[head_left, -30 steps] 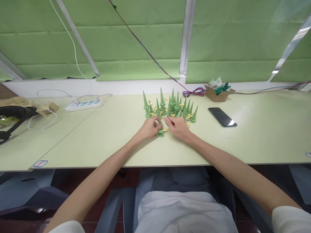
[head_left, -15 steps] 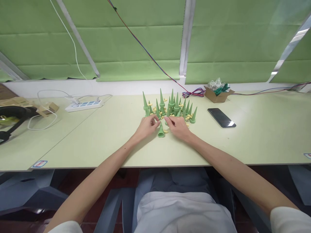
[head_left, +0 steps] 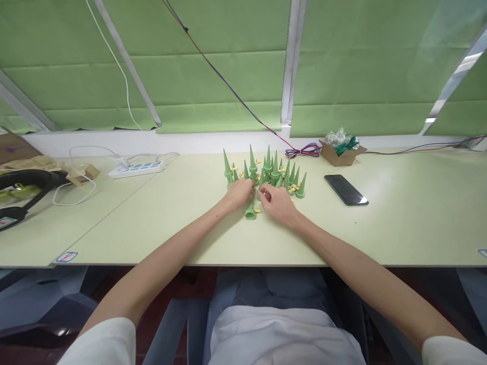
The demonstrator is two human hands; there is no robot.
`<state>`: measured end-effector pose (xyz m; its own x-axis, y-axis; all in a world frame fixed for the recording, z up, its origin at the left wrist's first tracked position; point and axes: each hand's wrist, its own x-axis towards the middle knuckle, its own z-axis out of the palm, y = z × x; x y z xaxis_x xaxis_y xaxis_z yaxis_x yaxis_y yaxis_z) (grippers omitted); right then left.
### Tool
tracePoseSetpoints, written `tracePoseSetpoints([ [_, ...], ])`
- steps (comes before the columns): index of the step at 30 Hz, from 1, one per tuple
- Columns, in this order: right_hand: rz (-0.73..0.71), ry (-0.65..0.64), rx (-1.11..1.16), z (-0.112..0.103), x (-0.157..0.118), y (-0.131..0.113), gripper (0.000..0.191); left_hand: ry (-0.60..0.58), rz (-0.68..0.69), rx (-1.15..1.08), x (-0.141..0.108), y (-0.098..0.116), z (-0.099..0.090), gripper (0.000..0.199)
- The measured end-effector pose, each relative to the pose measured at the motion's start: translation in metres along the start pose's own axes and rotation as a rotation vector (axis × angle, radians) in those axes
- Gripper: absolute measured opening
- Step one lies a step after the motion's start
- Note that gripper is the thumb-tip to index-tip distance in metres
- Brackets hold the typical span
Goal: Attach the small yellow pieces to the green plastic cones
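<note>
Several green cones (head_left: 251,163) stand in a cluster on the pale table, with small yellow pieces (head_left: 294,188) among them. One green cone (head_left: 250,213) lies on its side at the front of the cluster, its hollow base facing me. My left hand (head_left: 240,193) is at the cluster's front left, its fingers curled and their tips mostly hidden. Just to its right, my right hand (head_left: 277,201) has thumb and forefinger pinched together, on something too small to make out. A yellow piece (head_left: 257,210) sits beside the lying cone.
A black phone (head_left: 346,190) lies on the right. Behind it is a small cardboard box (head_left: 338,156) with plastic and green material, next to coiled wires (head_left: 304,150). A power strip (head_left: 137,169) and black headphones (head_left: 28,178) are on the left.
My left hand has moved a little right and turned, hiding more of its fingertips. The yellow piece seen between the hands earlier no longer shows there. The view has shifted slightly.
</note>
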<state>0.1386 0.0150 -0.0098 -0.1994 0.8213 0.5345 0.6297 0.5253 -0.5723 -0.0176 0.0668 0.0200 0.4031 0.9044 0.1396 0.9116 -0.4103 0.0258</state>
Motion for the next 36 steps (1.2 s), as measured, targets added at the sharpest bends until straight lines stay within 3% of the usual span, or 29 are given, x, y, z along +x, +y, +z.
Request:
tracePoseSetpoints([
  [5,-0.006,-0.001,-0.002,0.001,0.000,0.001,0.015,-0.017,-0.034,0.030,0.012,0.004,0.007,0.015],
  [17,-0.004,-0.032,-0.012,0.002,0.001,0.004,0.015,0.005,-0.042,-0.006,0.012,0.013,0.007,0.011],
  [31,-0.007,-0.054,-0.037,0.001,0.001,0.001,0.017,0.038,-0.031,-0.041,0.007,0.014,0.008,0.010],
  [36,-0.011,-0.020,-0.001,0.001,0.001,0.000,0.024,0.121,-0.059,-0.085,-0.006,0.007,0.005,0.019],
])
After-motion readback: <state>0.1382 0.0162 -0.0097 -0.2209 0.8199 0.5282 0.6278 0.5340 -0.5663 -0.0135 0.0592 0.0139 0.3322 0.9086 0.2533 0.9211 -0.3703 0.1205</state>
